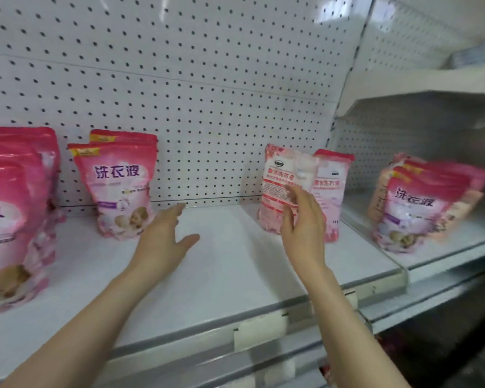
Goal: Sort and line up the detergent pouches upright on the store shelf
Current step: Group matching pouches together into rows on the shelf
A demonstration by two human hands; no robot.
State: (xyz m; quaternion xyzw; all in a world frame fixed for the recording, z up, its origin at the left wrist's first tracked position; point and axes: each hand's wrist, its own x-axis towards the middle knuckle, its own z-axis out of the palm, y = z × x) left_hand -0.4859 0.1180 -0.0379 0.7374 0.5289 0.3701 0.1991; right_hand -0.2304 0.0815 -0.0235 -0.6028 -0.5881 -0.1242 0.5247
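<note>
Right fingers [290, 197] straight and relaxed, laid on the face of a pale pink-and-white plastic pouch [276, 175]; no grip. Right hand [303, 219] open. Pouch upright mid-shelf, with a twin pale pouch [332, 197] just behind to its right. Their red print is too blurred to read.

Left fingers [177, 212] spread and empty. Left hand [163, 236] hovers near a deep pink glossy pouch [121, 186], upright, purple "洗衣液" on front, another behind it.

More deep pink pouches [9, 219] at the far left of the white metal shelf [221, 261]. Past a clear divider [375, 247], a leaning bunch of pink pouches [420, 203], same "洗衣液".
</note>
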